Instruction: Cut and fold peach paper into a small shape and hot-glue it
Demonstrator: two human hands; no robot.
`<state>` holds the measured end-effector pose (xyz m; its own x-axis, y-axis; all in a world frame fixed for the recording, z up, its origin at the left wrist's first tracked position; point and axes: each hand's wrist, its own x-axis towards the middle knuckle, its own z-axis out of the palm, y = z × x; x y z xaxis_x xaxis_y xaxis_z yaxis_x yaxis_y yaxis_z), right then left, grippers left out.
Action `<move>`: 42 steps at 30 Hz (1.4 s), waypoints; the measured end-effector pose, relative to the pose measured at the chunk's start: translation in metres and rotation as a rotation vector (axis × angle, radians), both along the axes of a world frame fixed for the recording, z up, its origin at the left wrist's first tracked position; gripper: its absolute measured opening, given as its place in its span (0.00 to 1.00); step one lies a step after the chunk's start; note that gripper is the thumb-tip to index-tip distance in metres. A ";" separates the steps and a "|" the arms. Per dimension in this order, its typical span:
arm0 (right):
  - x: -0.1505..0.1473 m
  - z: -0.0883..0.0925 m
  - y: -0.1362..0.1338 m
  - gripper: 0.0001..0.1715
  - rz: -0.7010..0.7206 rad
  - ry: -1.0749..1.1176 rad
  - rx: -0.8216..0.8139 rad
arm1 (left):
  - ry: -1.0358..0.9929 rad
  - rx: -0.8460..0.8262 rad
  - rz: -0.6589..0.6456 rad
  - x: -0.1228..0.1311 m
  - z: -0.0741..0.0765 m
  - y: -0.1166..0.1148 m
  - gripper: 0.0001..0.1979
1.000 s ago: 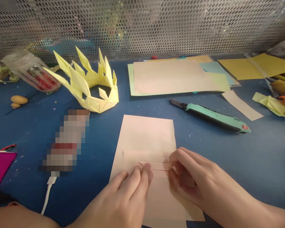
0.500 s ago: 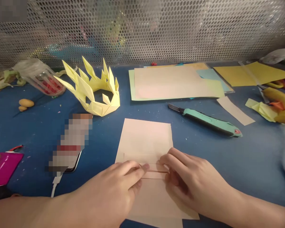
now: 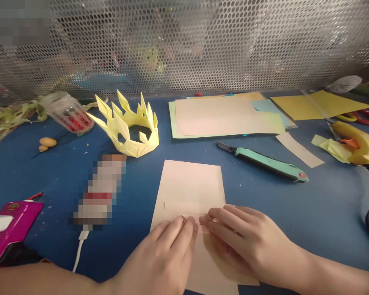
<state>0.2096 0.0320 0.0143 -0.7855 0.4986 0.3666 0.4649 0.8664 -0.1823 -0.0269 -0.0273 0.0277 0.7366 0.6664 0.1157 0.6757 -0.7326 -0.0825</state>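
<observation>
Sheets of pale pink paper (image 3: 190,184) lie on the blue table in front of me, partly overlapping. A small folded paper strip (image 3: 204,230) of the same colour sits across them, mostly covered by my fingers. My left hand (image 3: 167,252) is closed on the strip's left part, its fingers together and pressing down. From the other side my right hand (image 3: 249,237) grips the strip, thumb hidden underneath. The fingertips of both hands nearly meet over it.
Behind the sheets lie a green utility knife (image 3: 269,162), blade out, and a paper stack (image 3: 215,116). A yellow paper crown (image 3: 138,145) stands left, near a blurred phone (image 3: 100,188) on a white cable. A yellow glue gun (image 3: 361,141) lies right; a mesh panel (image 3: 203,53) stands behind.
My left fingers have slid right along the strip and flattened over it, and my right fingertips have come closer to them. The view has shifted slightly left and up.
</observation>
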 end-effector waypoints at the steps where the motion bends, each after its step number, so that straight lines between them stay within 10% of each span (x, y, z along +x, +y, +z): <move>1: -0.001 0.000 0.001 0.13 0.011 0.009 0.006 | 0.008 0.019 0.007 0.001 -0.002 0.000 0.21; 15: -0.007 -0.002 0.012 0.19 0.093 -0.068 0.164 | -0.107 -0.025 -0.213 0.003 0.003 0.051 0.17; 26: -0.029 0.021 0.000 0.16 -0.055 -0.289 0.224 | -0.710 -0.347 0.243 0.008 0.045 0.079 0.10; 34: -0.058 -0.016 -0.036 0.12 -0.226 -0.329 0.438 | -1.039 -0.502 0.242 0.032 0.053 0.066 0.09; 42: -0.062 -0.015 -0.040 0.09 -0.405 -0.202 0.462 | -1.306 -0.468 0.323 0.015 0.077 0.089 0.10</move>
